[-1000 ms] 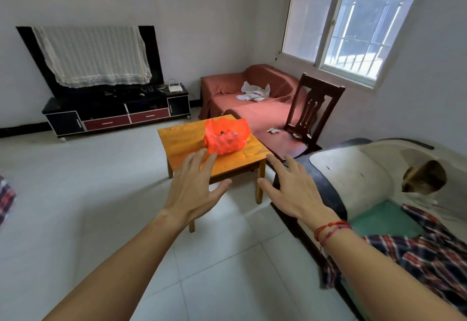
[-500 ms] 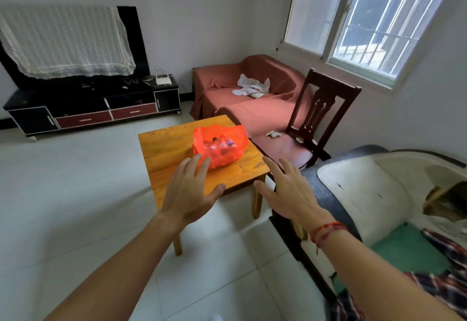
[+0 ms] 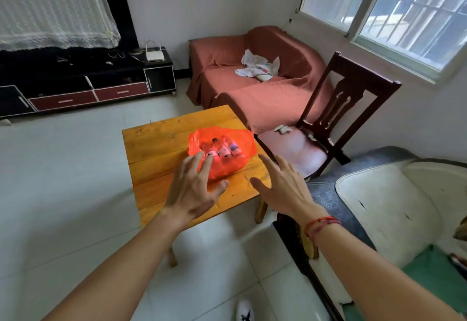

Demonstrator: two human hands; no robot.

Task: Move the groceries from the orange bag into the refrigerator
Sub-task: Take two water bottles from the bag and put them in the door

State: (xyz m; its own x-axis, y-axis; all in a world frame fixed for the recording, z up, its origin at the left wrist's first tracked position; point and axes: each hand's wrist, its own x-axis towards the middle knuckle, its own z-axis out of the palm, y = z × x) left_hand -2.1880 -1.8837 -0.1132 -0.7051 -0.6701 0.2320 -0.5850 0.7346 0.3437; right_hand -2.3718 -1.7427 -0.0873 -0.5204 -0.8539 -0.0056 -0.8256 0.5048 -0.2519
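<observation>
An orange plastic bag (image 3: 232, 161) lies open on a small wooden table (image 3: 156, 148). Several small bottles (image 3: 223, 150) with pale labels show inside it. My left hand (image 3: 194, 189) reaches out with spread fingers, its fingertips over the bag's near left side. My right hand (image 3: 280, 186) is stretched out with straight fingers just right of the bag, over the table's right corner, holding nothing. No refrigerator is in view.
A dark wooden chair (image 3: 336, 123) stands right of the table, a red-covered sofa (image 3: 255, 80) behind it. A black TV stand (image 3: 86, 85) lines the far wall. A worn white and grey seat (image 3: 384, 209) is close on my right. Tiled floor lies left.
The view has come closer to the table and tilted down. Both hands have moved forward; the left one now overlaps the bag's near edge.
</observation>
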